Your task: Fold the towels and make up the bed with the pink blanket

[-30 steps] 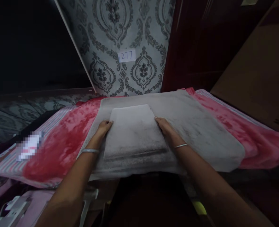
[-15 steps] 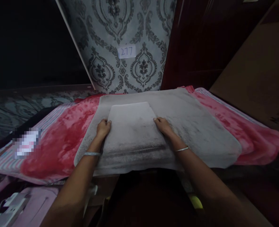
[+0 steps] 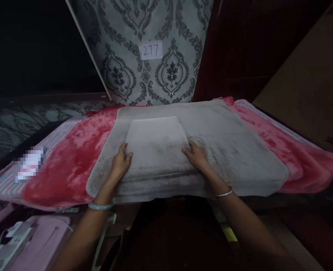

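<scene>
A folded pale-grey plush cloth (image 3: 157, 145) lies flat as a rough rectangle, with stacked layers along its near edge. Beneath and around it spreads a larger grey plush cloth (image 3: 234, 150); I cannot tell whether the two are one piece. My left hand (image 3: 121, 160) grips the folded cloth's left side, thumb on top and fingers along the edge. On the opposite side my right hand (image 3: 197, 155) holds the right edge the same way, its thumb over the surface. The undersides of both grips are hidden.
A red and pink blanket (image 3: 70, 162) lies under the grey cloth, over striped fabric (image 3: 53, 131). Behind stands a patterned wall with a paper label (image 3: 151, 50). A dark screen (image 3: 39, 49) is at left, a brown panel (image 3: 310, 75) at right, a power strip (image 3: 11, 241) lower left.
Both hands have slid nearer along the folded cloth's sides, and their thumbs and index fingers are spread wider. The folded cloth keeps its shape, while the view has tilted slightly downward.
</scene>
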Demonstrator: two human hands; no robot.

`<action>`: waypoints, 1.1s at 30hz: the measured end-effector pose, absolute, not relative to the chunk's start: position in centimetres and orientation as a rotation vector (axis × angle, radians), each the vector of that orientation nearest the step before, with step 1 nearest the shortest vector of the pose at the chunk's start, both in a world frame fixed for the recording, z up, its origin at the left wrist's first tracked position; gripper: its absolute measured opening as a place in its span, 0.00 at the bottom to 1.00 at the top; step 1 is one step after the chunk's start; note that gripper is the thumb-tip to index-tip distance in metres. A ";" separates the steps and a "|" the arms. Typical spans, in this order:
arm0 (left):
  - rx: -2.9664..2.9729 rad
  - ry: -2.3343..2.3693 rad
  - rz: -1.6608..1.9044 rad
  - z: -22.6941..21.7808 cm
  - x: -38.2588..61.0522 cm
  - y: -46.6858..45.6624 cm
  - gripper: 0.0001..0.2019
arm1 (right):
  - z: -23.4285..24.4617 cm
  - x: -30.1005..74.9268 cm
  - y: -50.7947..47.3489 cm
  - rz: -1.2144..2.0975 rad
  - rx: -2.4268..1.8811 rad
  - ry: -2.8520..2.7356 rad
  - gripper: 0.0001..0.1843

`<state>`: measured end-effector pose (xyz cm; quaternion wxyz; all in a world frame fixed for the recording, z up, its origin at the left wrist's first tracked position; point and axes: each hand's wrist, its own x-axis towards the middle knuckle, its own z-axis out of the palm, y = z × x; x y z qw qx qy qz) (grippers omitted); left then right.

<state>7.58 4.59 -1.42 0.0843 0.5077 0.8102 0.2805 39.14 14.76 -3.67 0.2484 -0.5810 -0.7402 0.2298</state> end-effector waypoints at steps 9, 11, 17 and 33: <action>1.475 2.368 0.831 0.6 4.5 8.2 0.34 | -1.6 38.2 16.0 0.310 -1.444 -2.218 0.36; 1.402 2.423 0.846 1.8 4.3 11.1 0.32 | -0.4 36.4 17.0 0.248 -1.361 -2.293 0.36; 1.300 2.572 0.858 3.2 4.8 18.4 0.25 | 1.4 30.8 18.5 0.192 -1.295 -2.498 0.33; 1.313 2.682 0.836 0.2 5.9 18.1 0.24 | -1.8 33.8 25.6 0.482 -1.564 -2.012 0.27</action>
